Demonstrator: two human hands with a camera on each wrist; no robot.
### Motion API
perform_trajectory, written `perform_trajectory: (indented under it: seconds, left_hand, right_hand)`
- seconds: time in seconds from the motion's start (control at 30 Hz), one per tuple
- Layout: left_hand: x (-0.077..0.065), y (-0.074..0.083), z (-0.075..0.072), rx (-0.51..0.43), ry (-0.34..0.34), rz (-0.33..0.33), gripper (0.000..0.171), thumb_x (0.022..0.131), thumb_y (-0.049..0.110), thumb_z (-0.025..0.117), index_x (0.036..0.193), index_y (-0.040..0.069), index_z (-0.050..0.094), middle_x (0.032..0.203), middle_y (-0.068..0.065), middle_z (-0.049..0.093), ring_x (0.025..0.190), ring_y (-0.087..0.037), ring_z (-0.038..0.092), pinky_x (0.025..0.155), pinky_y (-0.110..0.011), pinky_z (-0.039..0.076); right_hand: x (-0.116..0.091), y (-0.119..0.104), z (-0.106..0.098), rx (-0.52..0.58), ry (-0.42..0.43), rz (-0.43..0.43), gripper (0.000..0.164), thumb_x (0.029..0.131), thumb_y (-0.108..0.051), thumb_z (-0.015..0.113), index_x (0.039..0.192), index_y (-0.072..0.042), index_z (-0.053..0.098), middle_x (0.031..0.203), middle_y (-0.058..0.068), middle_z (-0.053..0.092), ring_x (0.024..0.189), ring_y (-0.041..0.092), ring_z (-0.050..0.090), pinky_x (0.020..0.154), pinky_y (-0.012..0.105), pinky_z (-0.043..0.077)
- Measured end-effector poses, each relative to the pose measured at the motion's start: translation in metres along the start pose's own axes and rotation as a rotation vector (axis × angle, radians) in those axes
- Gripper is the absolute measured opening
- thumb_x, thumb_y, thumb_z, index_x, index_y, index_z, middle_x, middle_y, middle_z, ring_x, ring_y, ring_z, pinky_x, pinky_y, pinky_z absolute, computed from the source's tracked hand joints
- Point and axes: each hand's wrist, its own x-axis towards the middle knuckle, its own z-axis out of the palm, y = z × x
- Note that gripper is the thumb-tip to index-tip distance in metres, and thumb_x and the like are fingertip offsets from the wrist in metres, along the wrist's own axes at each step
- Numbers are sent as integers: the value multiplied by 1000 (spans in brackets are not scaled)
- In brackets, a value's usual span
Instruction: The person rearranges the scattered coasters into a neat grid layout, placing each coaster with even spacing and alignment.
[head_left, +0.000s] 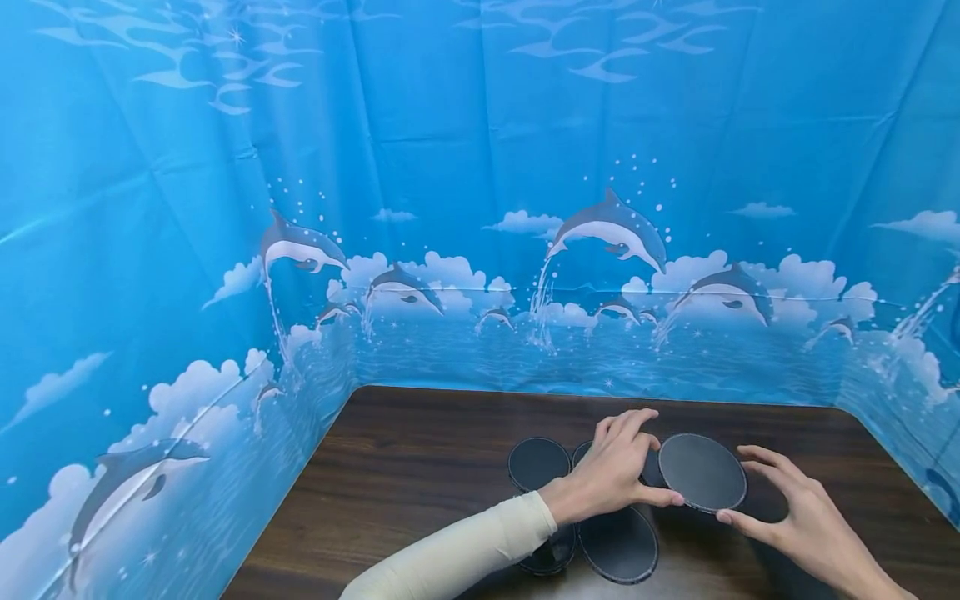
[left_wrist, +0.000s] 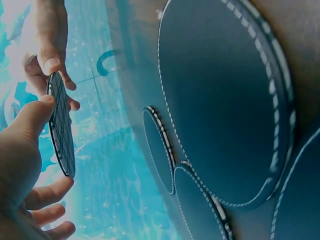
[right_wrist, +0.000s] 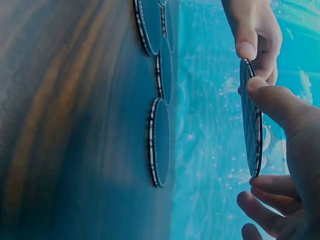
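A round black coaster [head_left: 702,472] with a stitched rim is held above the table between both hands. My left hand [head_left: 611,467] grips its left side, thumb on the near edge and a finger at the opposite edge. Across from it, my right hand [head_left: 802,508] holds the right side between thumb and fingers. Seen edge-on in the left wrist view, the coaster [left_wrist: 60,130] shows a patterned side. Below lie several more dark coasters, among them one at back left [head_left: 538,463] and one at the front [head_left: 618,546]; my left hand and sleeve partly cover others.
The dark wooden table [head_left: 420,467] has rounded back corners. A blue curtain [head_left: 480,167] printed with dolphins and clouds surrounds it at the back and sides. The coasters on the table lie close together, left of the held one.
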Motion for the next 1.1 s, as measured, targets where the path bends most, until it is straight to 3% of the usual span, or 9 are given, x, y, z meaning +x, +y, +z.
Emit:
perform_trajectory:
  seconds: [0.13,0.47,0.77,1.1]
  left_hand:
    - [-8,2,3,-10,1,-6,67,85,75,62,120,19,69,162,3,27,148,-16,24,117,-41,22]
    - [-25,6,12,5,-7,-41,67,84,77,60,117,20,69,160,3,28,146,-15,23,115,-41,26]
    - [-26,5,10,62,14,-31,68,84,79,59,114,19,69,159,2,28,145,-16,23,114,-41,26]
    - [-29,5,16,33,-20,-31,65,84,78,59,112,21,69,159,3,28,146,-16,23,115,-41,26]
  right_hand:
    - [-7,-1,3,-18,-12,4,82,70,-41,94,127,7,62,136,24,51,115,54,51,79,75,42]
    - [-20,-3,11,-4,-98,76,91,75,-45,90,143,1,50,135,25,51,111,56,54,75,71,46]
    - [-17,-2,14,19,-90,69,88,75,-42,91,142,0,52,138,24,49,114,55,52,75,73,45]
    - [-22,4,20,37,-94,49,85,75,-40,92,139,1,56,135,22,51,106,52,60,72,67,50]
